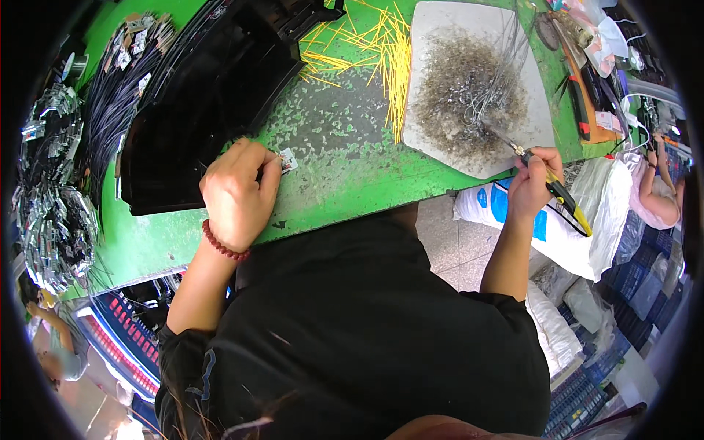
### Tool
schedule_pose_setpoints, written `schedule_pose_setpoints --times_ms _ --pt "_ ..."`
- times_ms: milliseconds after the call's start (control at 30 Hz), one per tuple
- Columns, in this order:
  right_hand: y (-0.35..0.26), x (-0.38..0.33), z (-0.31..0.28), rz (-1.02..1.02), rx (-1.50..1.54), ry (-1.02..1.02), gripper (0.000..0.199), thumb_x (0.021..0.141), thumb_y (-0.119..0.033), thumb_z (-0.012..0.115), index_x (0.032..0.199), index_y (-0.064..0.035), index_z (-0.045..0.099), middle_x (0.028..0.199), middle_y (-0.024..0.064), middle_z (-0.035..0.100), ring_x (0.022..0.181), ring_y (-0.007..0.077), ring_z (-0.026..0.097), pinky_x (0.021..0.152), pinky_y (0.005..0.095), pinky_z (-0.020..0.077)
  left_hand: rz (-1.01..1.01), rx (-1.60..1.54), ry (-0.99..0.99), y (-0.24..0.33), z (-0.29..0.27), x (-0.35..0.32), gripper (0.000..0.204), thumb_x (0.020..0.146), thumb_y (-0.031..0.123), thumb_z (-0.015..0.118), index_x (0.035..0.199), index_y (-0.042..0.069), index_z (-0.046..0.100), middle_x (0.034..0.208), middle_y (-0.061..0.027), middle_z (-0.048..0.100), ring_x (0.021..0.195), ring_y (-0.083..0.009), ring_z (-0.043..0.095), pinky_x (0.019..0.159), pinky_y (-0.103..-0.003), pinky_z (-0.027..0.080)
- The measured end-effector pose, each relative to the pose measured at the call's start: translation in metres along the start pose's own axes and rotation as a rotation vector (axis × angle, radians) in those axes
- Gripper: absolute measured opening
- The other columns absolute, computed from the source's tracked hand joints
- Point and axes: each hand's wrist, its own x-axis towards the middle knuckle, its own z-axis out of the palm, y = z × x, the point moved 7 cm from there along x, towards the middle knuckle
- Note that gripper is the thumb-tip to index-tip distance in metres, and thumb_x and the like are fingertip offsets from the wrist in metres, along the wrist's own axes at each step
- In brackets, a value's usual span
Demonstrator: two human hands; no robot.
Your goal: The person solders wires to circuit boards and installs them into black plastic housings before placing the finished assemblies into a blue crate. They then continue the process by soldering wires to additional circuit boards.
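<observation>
My right hand (533,183) is closed around the yellow-and-black handle of a soldering iron (565,202). Its metal tip reaches over a pale board (424,147), into a dark, scorched patch strewn with grey residue and thin wire strands (480,103). My left hand (238,192), with a red bead bracelet (220,244) at its wrist, is curled at the near corner of a large black plastic housing (202,110). Its fingertips are turned away, so what they grip is hidden. A small whitish printed piece (288,161) shows beside those fingers, on the green table.
Many thin yellow wires (396,81) lie left of the board. Bundles of black cables (117,110) and silvery connectors (59,227) fill the left side. Red-and-black cutters (579,110) lie at the right. White sacks (587,220) stand beside the table (330,194). Other people sit farther off.
</observation>
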Motion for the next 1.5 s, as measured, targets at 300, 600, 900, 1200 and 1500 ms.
schedule_pose_setpoints --times_ms 300,600,900,1200,1500 --pt "-0.015 -0.001 0.014 -0.055 0.163 -0.151 0.003 0.081 0.000 0.051 0.084 -0.0003 0.051 0.071 0.0049 0.048 0.055 0.0081 0.041 0.052 0.0212 0.0376 0.031 0.013 0.008 -0.003 -0.002 0.000 0.012 0.072 0.006 0.067 0.069 0.006 0.056 0.068 -0.0095 0.055 0.062 -0.0292 0.059 0.056 -0.039 0.047" --pt "-0.024 -0.081 0.182 0.051 0.167 -0.583 0.019 0.080 -0.012 0.069 0.086 -0.0016 0.054 0.080 0.0049 0.055 0.068 0.0093 0.047 0.061 0.0238 0.0371 0.014 -0.034 0.016 -0.008 -0.003 -0.002 0.009 0.075 0.005 0.067 0.072 0.007 0.059 0.070 -0.0079 0.057 0.064 -0.0277 0.059 0.055 -0.037 0.047" --pt "-0.011 -0.089 0.216 0.100 0.136 -0.638 0.016 0.078 -0.006 0.068 0.086 -0.0016 0.054 0.075 0.0008 0.054 0.063 0.0044 0.044 0.056 0.0205 0.0348 0.042 0.013 -0.040 -0.009 -0.005 0.000 0.007 0.075 0.008 0.068 0.076 0.009 0.061 0.073 -0.0060 0.056 0.070 -0.0269 0.060 0.060 -0.037 0.048" --pt "-0.004 -0.090 0.217 0.108 0.109 -0.660 0.018 0.077 -0.007 0.069 0.086 -0.0015 0.055 0.076 0.0010 0.056 0.063 0.0039 0.044 0.056 0.0203 0.0347 0.039 0.007 -0.081 -0.011 -0.004 0.002 0.010 0.074 0.010 0.070 0.078 0.009 0.061 0.075 -0.0060 0.056 0.071 -0.0271 0.060 0.061 -0.037 0.048" --pt "-0.010 -0.090 0.221 0.067 0.071 -0.700 0.017 0.077 -0.007 0.070 0.086 -0.0021 0.055 0.077 0.0013 0.056 0.064 0.0044 0.044 0.057 0.0210 0.0348 0.043 0.016 -0.068 -0.011 -0.005 0.001 0.009 0.074 0.010 0.070 0.078 0.009 0.061 0.075 -0.0057 0.056 0.071 -0.0268 0.060 0.061 -0.037 0.048"
